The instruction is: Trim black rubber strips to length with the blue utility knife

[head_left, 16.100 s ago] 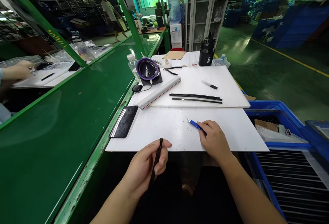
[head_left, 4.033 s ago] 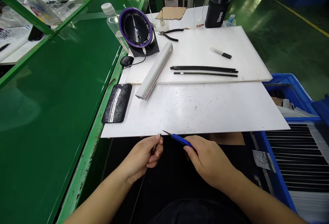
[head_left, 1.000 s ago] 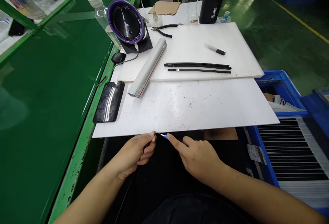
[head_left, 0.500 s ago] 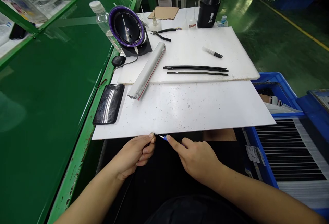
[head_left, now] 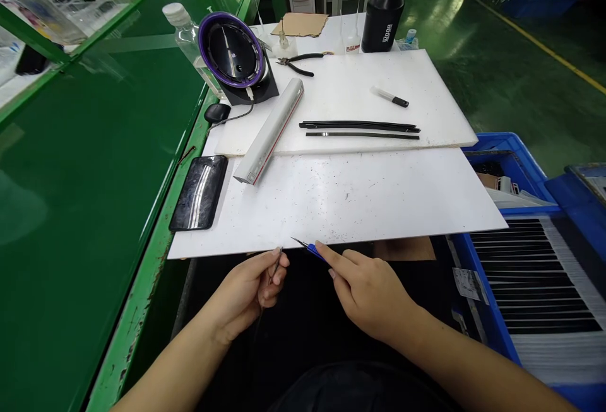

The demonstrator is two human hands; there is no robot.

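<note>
At the front edge of the white board, my left hand (head_left: 250, 286) pinches a thin dark strip (head_left: 278, 262), whose tip shows between thumb and forefinger. The rest of that strip runs down against black clothing and is hard to follow. A craft knife with a blue handle (head_left: 314, 249) is held in my right hand (head_left: 372, 289), forefinger along the handle. Its pointed blade aims left over the board edge, a little apart from the strip. Beyond the hands, a bundle of black strips (head_left: 360, 126) and a single dark strip (head_left: 362, 135) lie on white foam (head_left: 440, 109).
A grey-white long box (head_left: 269, 131) lies slanted on the board (head_left: 379, 191). Around it are a phone (head_left: 199, 192), purple-rimmed fan (head_left: 231, 49), cutting pliers (head_left: 300, 62), capped knife or pen (head_left: 391, 96) and black bottle (head_left: 384, 11). Blue crates (head_left: 502, 311) stand at right.
The knife has moved right, away from the left hand's fingertips, and its blade now shows fully. My left hand has turned slightly, exposing the strip's tip.
</note>
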